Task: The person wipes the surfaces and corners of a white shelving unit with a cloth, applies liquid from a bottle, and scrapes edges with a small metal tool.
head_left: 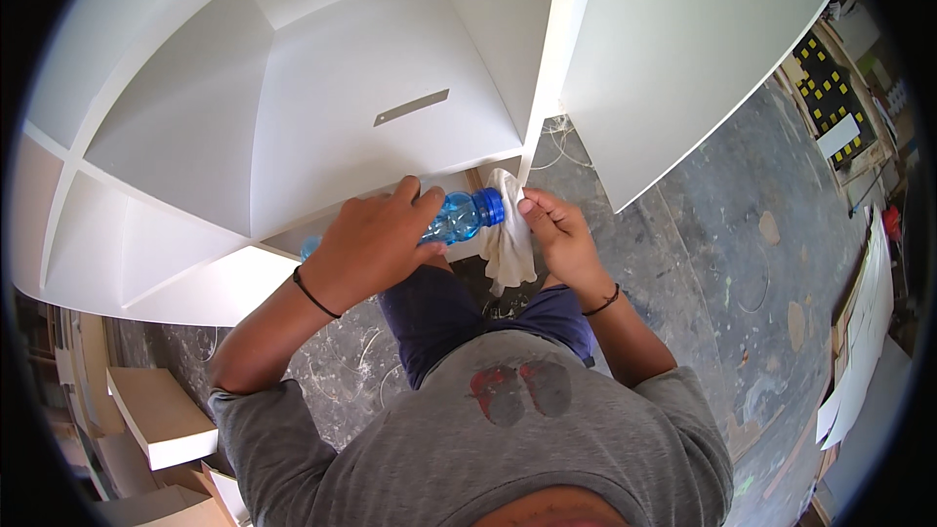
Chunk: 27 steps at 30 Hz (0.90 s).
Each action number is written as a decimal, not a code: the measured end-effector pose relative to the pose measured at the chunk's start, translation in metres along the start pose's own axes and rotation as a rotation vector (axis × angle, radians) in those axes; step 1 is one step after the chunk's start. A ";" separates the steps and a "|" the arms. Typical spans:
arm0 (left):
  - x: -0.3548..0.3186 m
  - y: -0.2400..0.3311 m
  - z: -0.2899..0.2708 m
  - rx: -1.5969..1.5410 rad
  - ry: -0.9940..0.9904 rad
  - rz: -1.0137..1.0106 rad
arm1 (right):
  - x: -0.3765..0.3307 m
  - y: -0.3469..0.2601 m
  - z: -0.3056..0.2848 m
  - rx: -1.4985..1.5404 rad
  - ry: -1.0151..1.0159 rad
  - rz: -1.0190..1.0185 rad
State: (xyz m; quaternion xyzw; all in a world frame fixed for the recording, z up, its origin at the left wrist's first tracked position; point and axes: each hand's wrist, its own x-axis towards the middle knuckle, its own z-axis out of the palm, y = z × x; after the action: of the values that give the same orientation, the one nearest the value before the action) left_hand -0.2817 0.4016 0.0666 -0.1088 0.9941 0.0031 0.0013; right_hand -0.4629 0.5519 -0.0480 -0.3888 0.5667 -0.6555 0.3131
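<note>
My left hand (384, 237) is wrapped round a clear blue plastic bottle (457, 219), which lies nearly sideways with its blue cap end (490, 206) toward my right hand. Against that cap end hangs a crumpled off-white cloth (509, 244). The thumb and fingers of my right hand (556, 229) pinch the cloth's edge beside the bottle's mouth. Whether the cap is closed cannot be made out. The bottle's far left end shows only a little past my left wrist.
A white cabinet (361, 49) with several compartments stands in front of me; a flat metal strip (412, 107) lies on one shelf. Its door panel (673, 49) stands out to the right. Boards (161, 415) lean at lower left, and sheets (859, 332) at far right. The grey floor (703, 263) is stained.
</note>
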 end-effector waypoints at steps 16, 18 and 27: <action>0.001 0.001 0.014 -0.292 0.015 -0.090 | 0.002 -0.008 -0.004 0.107 -0.005 0.055; 0.000 -0.004 0.020 -0.410 0.086 -0.078 | 0.001 -0.015 -0.005 0.091 0.026 0.007; -0.029 -0.039 0.006 -0.975 0.774 -0.230 | 0.010 -0.031 -0.027 0.106 0.144 0.046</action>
State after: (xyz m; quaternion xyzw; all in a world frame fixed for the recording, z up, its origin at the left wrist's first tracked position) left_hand -0.2446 0.3697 0.0608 -0.1964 0.7889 0.4158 -0.4077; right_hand -0.4905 0.5614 -0.0176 -0.3103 0.5611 -0.7035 0.3067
